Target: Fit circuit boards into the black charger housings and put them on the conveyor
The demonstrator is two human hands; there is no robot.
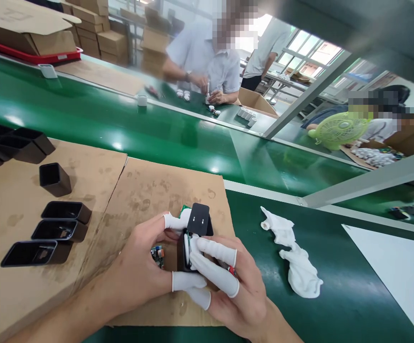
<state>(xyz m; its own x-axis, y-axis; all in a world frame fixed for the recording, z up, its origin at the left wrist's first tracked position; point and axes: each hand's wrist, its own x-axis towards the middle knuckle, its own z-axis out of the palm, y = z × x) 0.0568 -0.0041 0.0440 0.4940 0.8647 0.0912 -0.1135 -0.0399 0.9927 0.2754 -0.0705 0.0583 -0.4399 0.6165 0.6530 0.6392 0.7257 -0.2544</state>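
My left hand (139,257) is wrapped round a small black plastic housing (181,252), with white finger cots on the thumb and forefinger. My right hand (235,276), also in white finger cots, grips the same housing from the right, two fingertips pressing at its open top. White material and a thin wire show inside the opening. A black cover plate (199,219) with two small slots stands up at the housing's far end. Behind my left fingertips a bit of green circuit board (184,209) shows. Another small circuit board (158,256) appears beneath my left palm, partly hidden.
Several open black housings (55,228) lie on the cardboard sheet (103,190) at left. White crumpled cloths (300,267) lie on the green table at right, near a white sheet (389,276). Across the green belt (178,128), a person (207,62) handles small white parts.
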